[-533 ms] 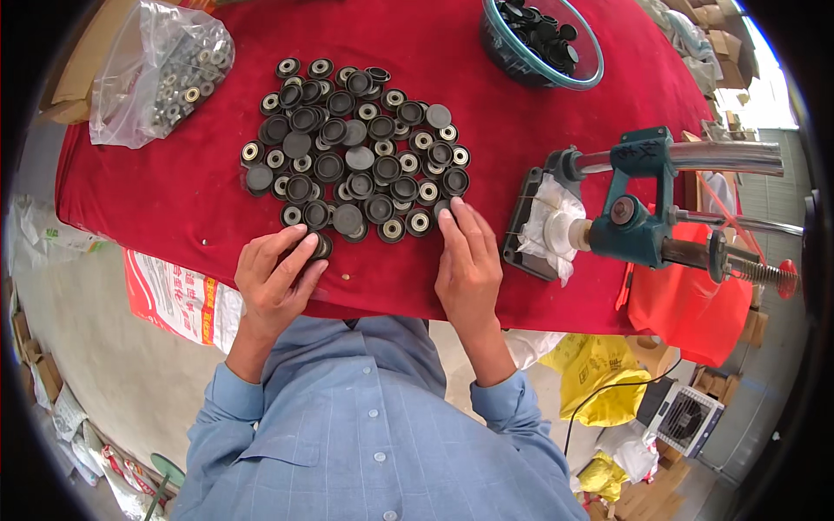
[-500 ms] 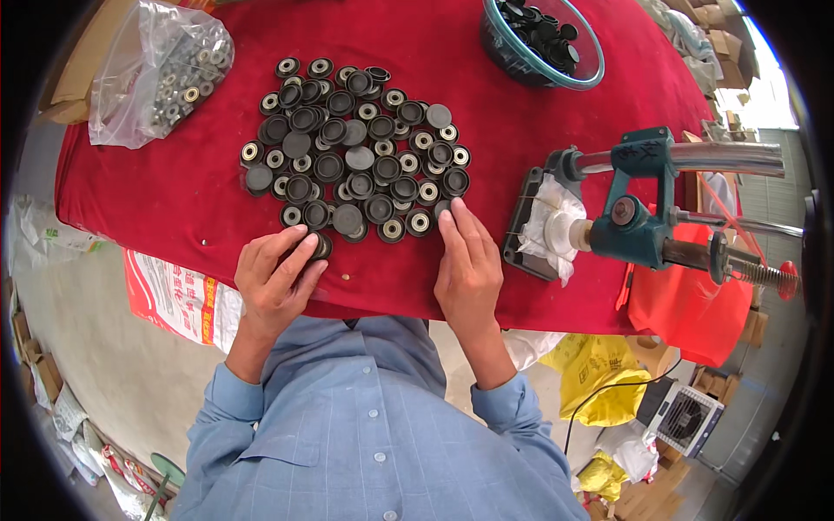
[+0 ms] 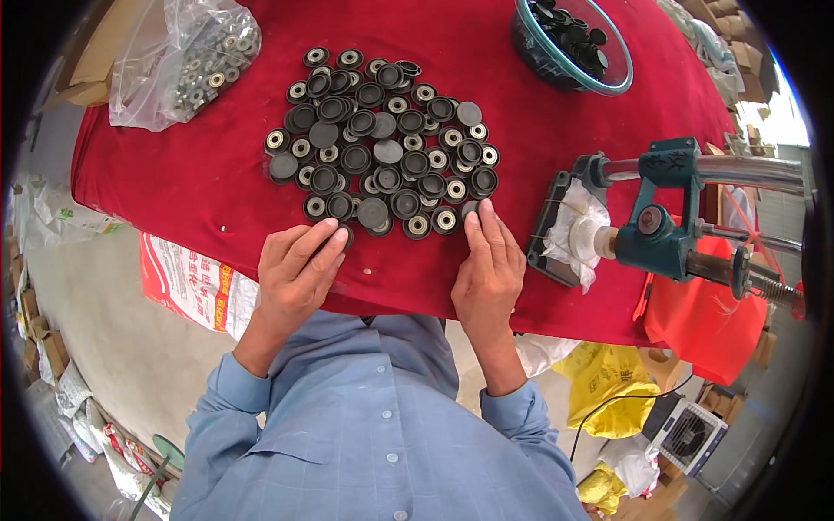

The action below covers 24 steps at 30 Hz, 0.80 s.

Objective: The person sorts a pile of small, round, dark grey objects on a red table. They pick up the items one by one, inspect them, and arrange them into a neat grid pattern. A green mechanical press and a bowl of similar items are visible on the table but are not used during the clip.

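A pile of round black caps [image 3: 356, 159] and silver ring bearings [image 3: 418, 226] lies on the red cloth, with some bearings seated inside caps. At the pile's near left edge, my left hand [image 3: 295, 271] has its thumb and fingers closed round a black cap [image 3: 348, 237], which they partly cover. My right hand [image 3: 489, 271] rests at the near right edge, fingers stretched out. Its fingertips touch a flat black cap [image 3: 470, 208]. Right of that hand stands a green hand press [image 3: 669, 204] with a white pad wrapped in plastic.
A clear bag of bearings [image 3: 213, 69] sits at the far left, beside a cardboard box [image 3: 100, 52]. Far right, a clear tub [image 3: 627, 80] contains more black caps. A red bag [image 3: 708, 326] hangs under the press; the table's near edge runs before my body.
The whole view has shifted, so the table's things appear further right and slightly higher. My left fingers cover more of their cap. My right hand stays at the same flat cap.
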Motion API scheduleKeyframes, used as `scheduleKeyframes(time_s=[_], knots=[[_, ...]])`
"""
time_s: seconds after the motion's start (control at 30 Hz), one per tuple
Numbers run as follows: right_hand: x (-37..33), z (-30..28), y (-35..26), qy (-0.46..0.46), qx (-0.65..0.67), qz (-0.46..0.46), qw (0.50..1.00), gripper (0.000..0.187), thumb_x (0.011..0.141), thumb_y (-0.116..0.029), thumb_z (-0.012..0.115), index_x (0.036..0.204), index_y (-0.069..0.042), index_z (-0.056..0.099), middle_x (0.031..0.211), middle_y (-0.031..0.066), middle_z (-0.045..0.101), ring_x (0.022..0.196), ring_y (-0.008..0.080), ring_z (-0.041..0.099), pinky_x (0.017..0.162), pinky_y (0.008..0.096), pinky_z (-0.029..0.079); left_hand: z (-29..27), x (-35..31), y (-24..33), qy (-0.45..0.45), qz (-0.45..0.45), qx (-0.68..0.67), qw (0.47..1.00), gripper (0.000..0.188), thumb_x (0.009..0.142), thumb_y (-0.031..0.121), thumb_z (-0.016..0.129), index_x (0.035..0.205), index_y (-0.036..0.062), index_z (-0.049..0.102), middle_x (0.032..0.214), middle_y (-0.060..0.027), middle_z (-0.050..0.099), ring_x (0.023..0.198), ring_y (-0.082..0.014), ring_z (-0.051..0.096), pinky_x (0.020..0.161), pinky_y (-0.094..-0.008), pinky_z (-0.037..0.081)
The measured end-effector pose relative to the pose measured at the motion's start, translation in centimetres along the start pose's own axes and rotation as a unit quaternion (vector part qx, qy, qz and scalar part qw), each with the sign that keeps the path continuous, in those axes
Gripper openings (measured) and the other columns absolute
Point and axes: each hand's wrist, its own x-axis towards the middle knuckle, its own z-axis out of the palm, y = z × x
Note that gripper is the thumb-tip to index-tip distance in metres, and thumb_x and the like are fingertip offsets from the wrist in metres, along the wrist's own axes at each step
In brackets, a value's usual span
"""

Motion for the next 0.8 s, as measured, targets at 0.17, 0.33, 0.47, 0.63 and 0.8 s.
scheduleKeyframes(time_s=[0.17,0.33,0.47,0.63,0.8], knots=[[0.1,-0.3,0.1,-0.002,0.014,0.000,1.000,0.055,0.088,0.008,0.067,0.141,-0.004,0.073,0.154,0.0147,0.066,0.136,0.0331,0.065,0.109,0.0452,0.049,-0.2,0.2,0.5,-0.010,0.004,0.036,0.999,0.047,0.080,-0.004,0.088,0.125,0.0029,0.080,0.132,-0.0092,0.074,0.106,-0.0296,0.069,0.087,-0.0404,0.058],[2.4,-1.2,-2.5,0.032,0.086,0.005,0.996,0.048,0.088,0.002,0.073,0.135,-0.007,0.075,0.139,0.0124,0.069,0.127,0.0347,0.063,0.103,0.0459,0.050,-0.8,0.4,-0.3,-0.055,0.059,0.058,0.995,0.047,0.081,0.000,0.080,0.128,0.0017,0.078,0.134,-0.0098,0.072,0.106,-0.0275,0.068,0.083,-0.0398,0.055],[4.5,0.1,-6.1,0.010,0.122,-0.087,0.989,0.043,0.088,-0.011,0.080,0.131,-0.009,0.076,0.129,0.0074,0.070,0.118,0.0288,0.064,0.100,0.0440,0.047,-1.0,0.2,-0.5,-0.067,0.086,0.080,0.991,0.050,0.082,0.005,0.074,0.132,0.0016,0.077,0.137,-0.0109,0.071,0.106,-0.0265,0.067,0.082,-0.0392,0.054],[4.5,2.9,-6.4,0.018,0.089,-0.118,0.989,0.032,0.089,-0.014,0.080,0.120,-0.010,0.077,0.127,0.0056,0.071,0.113,0.0263,0.064,0.093,0.0424,0.044,-1.5,-0.1,-0.3,-0.084,0.087,0.085,0.989,0.053,0.083,0.005,0.073,0.135,0.0003,0.076,0.142,-0.0108,0.069,0.109,-0.0262,0.065,0.086,-0.0413,0.053],[4.8,3.0,-6.4,0.035,0.153,-0.090,0.984,0.032,0.083,-0.011,0.084,0.114,-0.012,0.076,0.122,0.0049,0.071,0.110,0.0259,0.065,0.093,0.0420,0.044,-0.9,-0.3,-0.6,-0.060,0.078,0.066,0.993,0.053,0.085,0.005,0.078,0.137,0.0011,0.074,0.142,-0.0111,0.068,0.110,-0.0263,0.065,0.088,-0.0417,0.052]])
